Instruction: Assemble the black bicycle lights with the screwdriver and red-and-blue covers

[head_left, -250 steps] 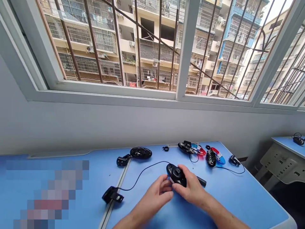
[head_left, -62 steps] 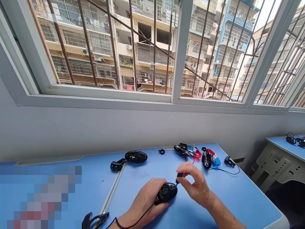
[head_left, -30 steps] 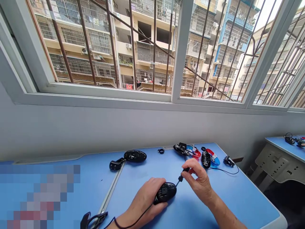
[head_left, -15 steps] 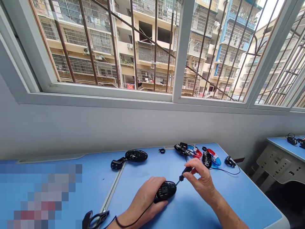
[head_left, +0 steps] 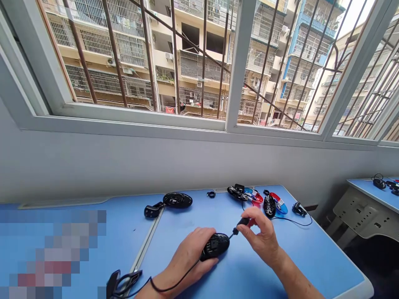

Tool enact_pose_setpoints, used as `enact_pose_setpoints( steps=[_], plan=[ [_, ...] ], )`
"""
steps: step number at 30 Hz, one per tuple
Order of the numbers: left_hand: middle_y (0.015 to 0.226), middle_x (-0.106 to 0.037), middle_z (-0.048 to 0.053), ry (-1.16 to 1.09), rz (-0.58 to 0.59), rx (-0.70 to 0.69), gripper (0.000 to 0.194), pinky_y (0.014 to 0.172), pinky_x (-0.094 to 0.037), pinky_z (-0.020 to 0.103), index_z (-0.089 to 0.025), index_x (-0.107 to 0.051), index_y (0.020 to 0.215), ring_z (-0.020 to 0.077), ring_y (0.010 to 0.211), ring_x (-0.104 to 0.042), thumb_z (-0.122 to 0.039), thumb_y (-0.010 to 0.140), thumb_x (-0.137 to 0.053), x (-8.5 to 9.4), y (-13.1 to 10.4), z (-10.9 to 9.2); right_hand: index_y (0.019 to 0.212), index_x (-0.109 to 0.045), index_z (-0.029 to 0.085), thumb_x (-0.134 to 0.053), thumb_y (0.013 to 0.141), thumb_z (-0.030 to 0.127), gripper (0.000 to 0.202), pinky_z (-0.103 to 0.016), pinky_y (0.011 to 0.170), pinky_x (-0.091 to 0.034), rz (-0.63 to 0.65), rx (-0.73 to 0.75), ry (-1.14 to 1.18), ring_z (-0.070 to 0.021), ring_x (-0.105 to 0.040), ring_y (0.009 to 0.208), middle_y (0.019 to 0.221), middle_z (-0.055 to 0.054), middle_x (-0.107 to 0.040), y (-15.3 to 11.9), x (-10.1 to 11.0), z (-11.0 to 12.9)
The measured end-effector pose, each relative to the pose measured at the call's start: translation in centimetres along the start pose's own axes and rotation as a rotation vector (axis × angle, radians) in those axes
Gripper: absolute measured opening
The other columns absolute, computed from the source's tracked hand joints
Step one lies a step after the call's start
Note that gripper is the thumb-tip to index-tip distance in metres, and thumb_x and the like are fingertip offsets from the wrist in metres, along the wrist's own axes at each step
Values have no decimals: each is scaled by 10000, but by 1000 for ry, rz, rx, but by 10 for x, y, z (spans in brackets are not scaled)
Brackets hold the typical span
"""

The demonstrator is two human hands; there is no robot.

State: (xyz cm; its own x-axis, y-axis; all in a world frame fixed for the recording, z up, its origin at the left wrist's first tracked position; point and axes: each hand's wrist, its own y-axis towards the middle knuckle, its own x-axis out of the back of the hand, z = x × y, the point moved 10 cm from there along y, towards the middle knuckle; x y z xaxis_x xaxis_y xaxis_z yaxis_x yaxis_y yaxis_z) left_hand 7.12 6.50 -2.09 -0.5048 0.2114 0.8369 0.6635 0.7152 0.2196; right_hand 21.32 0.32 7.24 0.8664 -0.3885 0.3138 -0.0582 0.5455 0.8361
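My left hand is closed around a black oval corded device, holding it down on the blue table. Its upward side shows a recessed, patterned middle; I cannot tell its kind. Between the thumb and fingers of my right hand is a small screwdriver with a black handle. The screwdriver slants down to the left, and its tip meets the right end of the device. A thin black cable runs from the device over my left wrist.
A glossy black oval part with an arm lies at the back. Black, red and blue parts are grouped at the back right, with a cabled black piece beside them. A black clip-like piece lies front left. Behind is a barred window.
The view has shifted slightly. Both hands keep nearly the same pose, the screwdriver still at the device's right end.
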Motion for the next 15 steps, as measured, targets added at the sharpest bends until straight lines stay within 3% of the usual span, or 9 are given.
enact_pose_setpoints(
  steps=[7, 15],
  plan=[
    [993, -654, 68, 11, -51, 21, 311, 783, -438, 354, -195, -560, 1002, 266, 907, -579, -187, 693, -600, 9, -1, 5, 1119, -561, 244, -506, 867, 82, 304, -257, 681, -568, 105, -82, 27, -147, -639, 825, 970, -45, -674, -2, -6, -2],
    [995, -647, 70, 17, -53, 14, 327, 789, -442, 363, -185, -560, 1018, 265, 907, -570, -185, 692, -584, 6, 0, 8, 1086, -560, 272, -609, 853, 160, 263, -224, 560, -530, -25, -8, -4, -143, -570, 767, 912, -24, -606, -6, -7, -9]
  ],
)
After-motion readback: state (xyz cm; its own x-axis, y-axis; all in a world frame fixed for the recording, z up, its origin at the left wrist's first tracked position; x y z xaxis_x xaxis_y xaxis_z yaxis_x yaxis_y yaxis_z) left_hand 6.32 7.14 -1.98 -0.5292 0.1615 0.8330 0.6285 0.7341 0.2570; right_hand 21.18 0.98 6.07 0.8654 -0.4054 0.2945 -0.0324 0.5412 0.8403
